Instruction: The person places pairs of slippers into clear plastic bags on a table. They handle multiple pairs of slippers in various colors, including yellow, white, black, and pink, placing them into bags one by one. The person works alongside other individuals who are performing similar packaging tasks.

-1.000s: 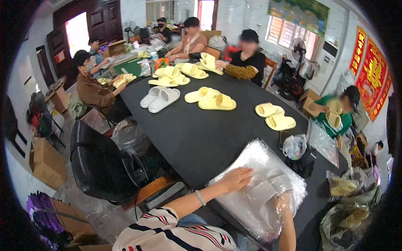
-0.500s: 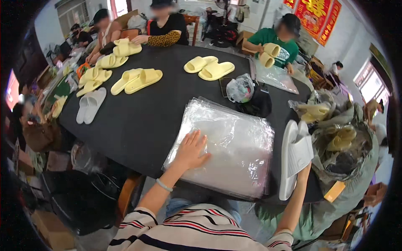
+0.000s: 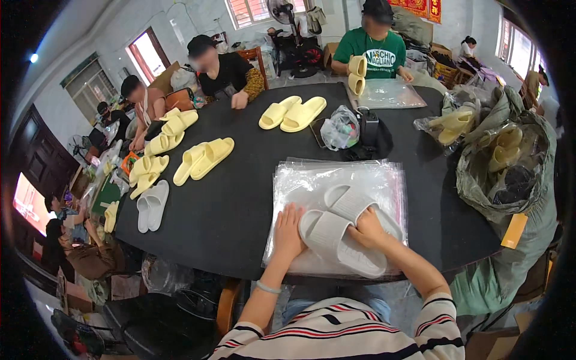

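A pair of light grey slide slippers (image 3: 329, 235) is above or on a stack of clear plastic bags (image 3: 300, 181) at the table's near side. My right hand (image 3: 368, 229) grips the pair, its fingers tucked in at the straps. The two slippers sit side by side at a slant, toes toward the upper left. Just left of them my left hand (image 3: 289, 233) lies flat on the top bag, fingers stretched out and close to the nearer slipper. Whether the soles press on the bag cannot be made out.
Pale yellow slippers (image 3: 204, 159) and another grey pair (image 3: 153, 206) lie left on the black table (image 3: 240, 222). Beyond the stack sits a knotted plastic bag (image 3: 342, 129). A large green sack (image 3: 504, 204) stands right. Across the table, a person in green (image 3: 375, 51) holds yellow slippers.
My right hand has brought the grey slippers leftward from the table's right edge to the bag stack. My left hand stays flat on the stack. The whole view has shifted.
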The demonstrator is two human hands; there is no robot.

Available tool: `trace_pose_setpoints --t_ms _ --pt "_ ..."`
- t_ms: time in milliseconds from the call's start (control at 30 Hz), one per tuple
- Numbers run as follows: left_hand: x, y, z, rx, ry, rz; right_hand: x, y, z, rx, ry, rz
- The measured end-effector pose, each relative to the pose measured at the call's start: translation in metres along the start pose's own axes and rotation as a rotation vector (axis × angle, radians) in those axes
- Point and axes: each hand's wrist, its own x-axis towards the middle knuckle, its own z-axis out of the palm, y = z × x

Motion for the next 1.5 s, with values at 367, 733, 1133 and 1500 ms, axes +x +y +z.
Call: trace_pose_setpoints --t_ms 367,733,1133,1500 --pt "0.029 -0.049 -0.019 -0.126 0.117 -0.162 -0.010 0.016 0.016 -0.027 -0.004 0.072" --pt "0.164 -0.089 -0.008 -0.912 0.070 -0.404 -0.012 0.025 0.021 -0.049 0.042 0.108" --pt "0.108 -0.074 -0.023 -1.042 -0.016 -0.551 -0.011 0.016 0.016 -0.013 0.038 0.141" --pt "0.063 -0.054 -0.028 -1.119 0.177 -0.414 -0.011 0.017 0.019 -0.047 0.056 0.150"
